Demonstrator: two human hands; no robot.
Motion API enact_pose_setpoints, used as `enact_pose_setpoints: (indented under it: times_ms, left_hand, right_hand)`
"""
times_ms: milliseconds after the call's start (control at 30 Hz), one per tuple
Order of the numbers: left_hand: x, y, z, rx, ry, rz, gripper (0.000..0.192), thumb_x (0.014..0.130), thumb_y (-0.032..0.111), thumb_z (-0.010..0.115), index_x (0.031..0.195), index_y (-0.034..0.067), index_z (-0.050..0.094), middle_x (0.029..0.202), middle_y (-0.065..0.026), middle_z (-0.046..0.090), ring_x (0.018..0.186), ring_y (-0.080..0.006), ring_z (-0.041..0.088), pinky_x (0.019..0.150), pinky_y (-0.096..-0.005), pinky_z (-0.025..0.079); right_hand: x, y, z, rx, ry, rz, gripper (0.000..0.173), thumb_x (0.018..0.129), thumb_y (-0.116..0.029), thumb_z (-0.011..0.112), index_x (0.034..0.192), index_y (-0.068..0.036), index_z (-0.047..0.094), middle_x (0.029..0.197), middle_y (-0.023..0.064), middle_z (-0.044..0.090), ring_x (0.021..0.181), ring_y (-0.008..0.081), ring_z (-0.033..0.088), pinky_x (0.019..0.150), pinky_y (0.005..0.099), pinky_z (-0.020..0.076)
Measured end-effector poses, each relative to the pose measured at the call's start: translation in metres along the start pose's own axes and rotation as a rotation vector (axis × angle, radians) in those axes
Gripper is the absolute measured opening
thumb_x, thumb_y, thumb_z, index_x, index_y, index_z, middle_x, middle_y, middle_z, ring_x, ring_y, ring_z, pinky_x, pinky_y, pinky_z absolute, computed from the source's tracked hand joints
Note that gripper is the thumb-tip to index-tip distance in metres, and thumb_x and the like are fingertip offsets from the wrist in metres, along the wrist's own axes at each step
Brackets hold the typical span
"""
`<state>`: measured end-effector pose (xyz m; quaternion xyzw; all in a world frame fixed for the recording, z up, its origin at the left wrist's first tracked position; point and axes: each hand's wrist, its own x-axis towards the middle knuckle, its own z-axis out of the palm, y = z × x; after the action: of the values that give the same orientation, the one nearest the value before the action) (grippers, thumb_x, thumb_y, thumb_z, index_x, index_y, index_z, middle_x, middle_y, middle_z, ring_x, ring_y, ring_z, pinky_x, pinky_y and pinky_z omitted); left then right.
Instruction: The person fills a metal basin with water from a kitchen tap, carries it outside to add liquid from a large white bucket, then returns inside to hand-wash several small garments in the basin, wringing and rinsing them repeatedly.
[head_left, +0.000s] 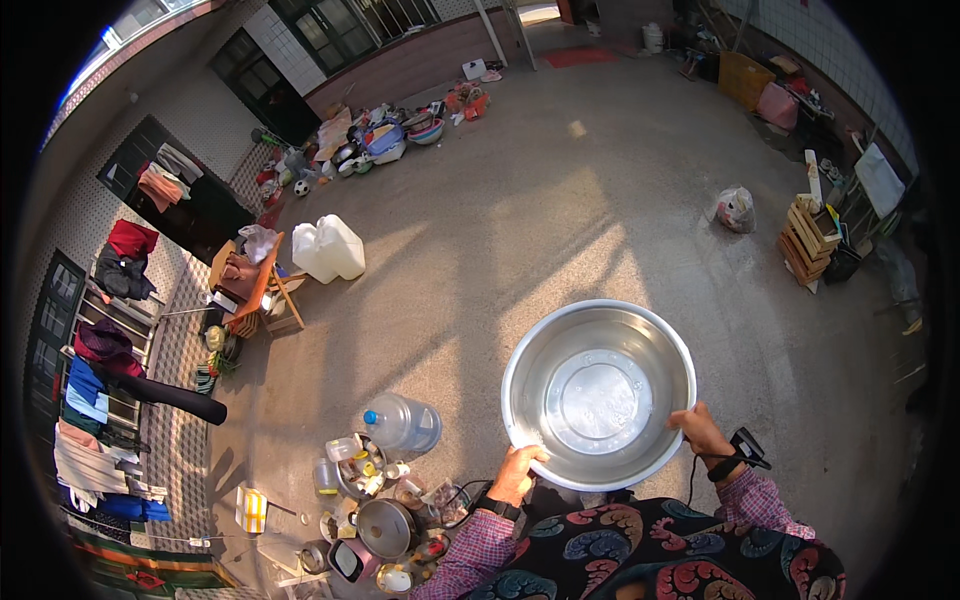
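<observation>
A wide metal basin (600, 401) is held out in front of my body above the concrete floor. My left hand (516, 474) grips its rim at the near left, thumb over the edge. At the near right, my right hand (699, 429) clasps the same rim. A few wet-looking spots show on the basin's shiny bottom, and I see no object inside it. The fingers under the rim are hidden. Left of the basin, a clear water-cooler bottle (405, 424) with a blue cap lies on the floor.
Near my left arm are a lidded pot (384, 528) and several jars. White plastic jerrycans (330, 247) stand beside a wooden table (259, 277). Wooden crates (808, 244) and a tied plastic bag (736, 209) are at the right. Basins and household goods (384, 139) line the far wall.
</observation>
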<state>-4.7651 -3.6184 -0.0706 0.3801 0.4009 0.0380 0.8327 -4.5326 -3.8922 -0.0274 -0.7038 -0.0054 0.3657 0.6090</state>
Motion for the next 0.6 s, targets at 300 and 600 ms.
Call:
enact_pose_setpoints:
  times_ms: [300, 600]
  left_hand:
    - [0.194, 0.198, -0.067, -0.023, 0.001, 0.061, 0.044, 0.07, 0.0, 0.06, 0.113, -0.003, 0.06, 0.093, -0.0061, 0.064, 0.084, -0.0184, 0.061, 0.078, -0.0302, 0.049]
    - [0.379, 0.406, -0.136, -0.182, 0.08, 0.052, 0.057, 0.067, -0.005, 0.055, 0.124, -0.002, 0.055, 0.11, -0.0072, 0.061, 0.103, -0.0218, 0.058, 0.087, -0.0307, 0.048]
  right_hand:
    - [0.231, -0.111, 0.148, -0.038, -0.09, -0.001, 0.036, 0.07, -0.007, 0.061, 0.103, 0.006, 0.066, 0.088, 0.0089, 0.068, 0.077, 0.0194, 0.061, 0.067, 0.032, 0.0471]
    - [0.479, -0.239, 0.314, -0.136, -0.19, 0.004, 0.033, 0.073, -0.006, 0.06, 0.103, 0.007, 0.066, 0.09, 0.0104, 0.068, 0.08, 0.0196, 0.061, 0.073, 0.0313, 0.0473]
